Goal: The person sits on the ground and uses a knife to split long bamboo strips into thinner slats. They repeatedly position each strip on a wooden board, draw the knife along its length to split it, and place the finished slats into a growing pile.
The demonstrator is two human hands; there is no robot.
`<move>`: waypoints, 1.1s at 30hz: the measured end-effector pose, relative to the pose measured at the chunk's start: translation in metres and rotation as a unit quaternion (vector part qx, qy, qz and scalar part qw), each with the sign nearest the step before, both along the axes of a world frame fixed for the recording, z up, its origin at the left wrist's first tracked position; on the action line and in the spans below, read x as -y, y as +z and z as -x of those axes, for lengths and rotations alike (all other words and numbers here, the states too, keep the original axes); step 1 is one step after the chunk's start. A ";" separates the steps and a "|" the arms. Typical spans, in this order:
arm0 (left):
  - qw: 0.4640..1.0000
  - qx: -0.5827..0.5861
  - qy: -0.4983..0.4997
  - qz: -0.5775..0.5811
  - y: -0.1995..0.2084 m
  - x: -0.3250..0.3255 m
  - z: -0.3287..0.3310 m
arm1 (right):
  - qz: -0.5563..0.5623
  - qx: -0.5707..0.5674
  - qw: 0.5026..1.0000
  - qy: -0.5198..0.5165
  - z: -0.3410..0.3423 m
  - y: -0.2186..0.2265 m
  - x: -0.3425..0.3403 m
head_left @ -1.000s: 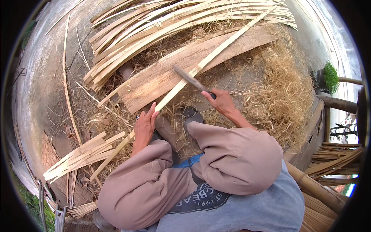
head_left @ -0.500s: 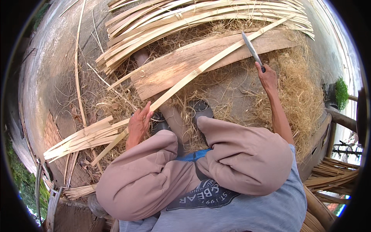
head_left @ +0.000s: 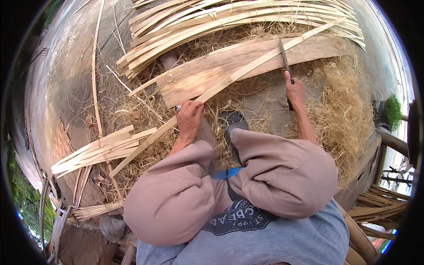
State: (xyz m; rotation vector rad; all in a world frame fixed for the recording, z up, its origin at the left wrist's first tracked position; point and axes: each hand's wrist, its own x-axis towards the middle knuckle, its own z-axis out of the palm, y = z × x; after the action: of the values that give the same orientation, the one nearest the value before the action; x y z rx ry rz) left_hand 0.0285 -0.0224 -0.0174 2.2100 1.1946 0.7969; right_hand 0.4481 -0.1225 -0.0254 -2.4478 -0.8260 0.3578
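A long pale bamboo strip slants from lower left to upper right across a wide wooden board. My left hand grips this strip near the board's near left corner, a ring on one finger. In my right hand is a knife with a dark handle and a long narrow blade. Its blade points away from me and lies against the strip over the board, toward the right. Whether the edge bites into the strip I cannot tell.
Beyond the board lies a big pile of bamboo strips. A smaller bundle of strips rests at the left. Curly shavings heap up on the right and around my foot. A green plant stands at far right.
My left hand has slid up the strip, away from me and to the right. The knife has turned more upright and lies closer along the strip; my right hand has shifted slightly nearer.
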 end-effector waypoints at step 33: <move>0.982 0.006 -0.183 -0.036 0.000 0.028 0.068 | -0.038 -0.010 0.999 -0.006 0.000 -0.016 -0.004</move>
State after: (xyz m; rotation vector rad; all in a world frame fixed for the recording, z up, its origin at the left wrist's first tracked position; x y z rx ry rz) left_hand -0.0398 -0.0505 -0.0177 2.3815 0.7277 0.7054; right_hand 0.4481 -0.1188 -0.0416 -2.3745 -0.8022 0.3396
